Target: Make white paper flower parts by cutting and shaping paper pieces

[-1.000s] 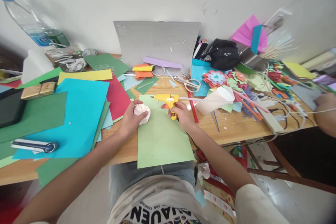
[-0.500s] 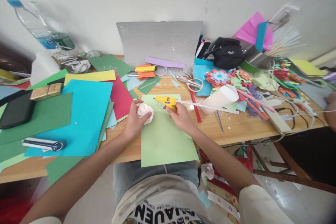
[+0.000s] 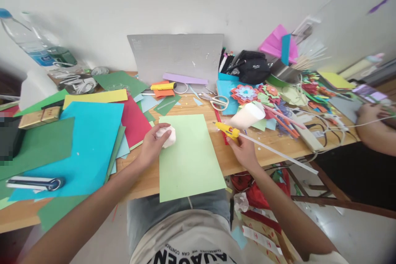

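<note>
My left hand (image 3: 154,142) is closed around a crumpled white tissue (image 3: 168,137) at the upper left edge of a light green sheet of paper (image 3: 192,161). In my right hand (image 3: 244,151) is a yellow glue gun (image 3: 227,129), gripped by its handle, nozzle pointing left. A long translucent glue stick (image 3: 280,154) sticks out of its back end toward the lower right. The gun is held to the right of the green sheet, just in front of a rolled white paper cone (image 3: 248,115).
Coloured papers (image 3: 93,132) and a stapler (image 3: 35,183) cover the left side. Scissors (image 3: 218,102), a yellow cutter (image 3: 163,86) and paper flowers (image 3: 246,93) lie behind. A power strip (image 3: 305,134) with cables is at right, near another person's arm (image 3: 375,128).
My right hand has carried the glue gun rightward, off the green sheet. My left hand still holds the tissue in about the same place. The camera view has turned slightly right.
</note>
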`<move>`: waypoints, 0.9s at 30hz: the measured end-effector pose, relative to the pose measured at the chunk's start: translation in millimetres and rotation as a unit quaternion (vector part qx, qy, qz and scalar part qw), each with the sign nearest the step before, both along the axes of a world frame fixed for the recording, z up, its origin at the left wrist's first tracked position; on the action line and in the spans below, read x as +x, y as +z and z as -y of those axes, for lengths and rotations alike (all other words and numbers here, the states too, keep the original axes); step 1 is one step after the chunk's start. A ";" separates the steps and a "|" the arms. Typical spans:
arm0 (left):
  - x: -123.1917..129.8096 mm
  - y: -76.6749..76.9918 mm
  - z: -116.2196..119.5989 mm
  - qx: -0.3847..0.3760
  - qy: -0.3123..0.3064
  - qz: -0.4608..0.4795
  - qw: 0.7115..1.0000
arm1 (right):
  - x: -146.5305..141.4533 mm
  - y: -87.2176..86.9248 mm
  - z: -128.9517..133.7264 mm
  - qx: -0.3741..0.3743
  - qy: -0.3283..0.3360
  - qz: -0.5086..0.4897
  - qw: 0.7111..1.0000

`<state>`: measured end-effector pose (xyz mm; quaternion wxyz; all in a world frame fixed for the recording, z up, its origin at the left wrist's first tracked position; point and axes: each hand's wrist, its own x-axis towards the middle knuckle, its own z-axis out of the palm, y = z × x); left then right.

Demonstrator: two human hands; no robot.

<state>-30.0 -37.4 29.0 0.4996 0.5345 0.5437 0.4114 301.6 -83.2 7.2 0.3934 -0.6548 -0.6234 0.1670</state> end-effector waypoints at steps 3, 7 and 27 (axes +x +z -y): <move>4.6 4.7 -6.2 0.018 -0.040 0.017 0.999 | 9.0 -6.5 0.8 -0.031 -0.036 0.033 0.998; 14.9 8.8 -19.4 -0.015 -0.025 0.083 0.996 | 10.6 -4.5 2.2 -0.070 -0.071 0.066 0.993; 23.6 3.6 -25.8 -0.093 0.023 0.195 0.976 | 27.3 -6.5 37.0 -0.071 -0.056 0.090 0.992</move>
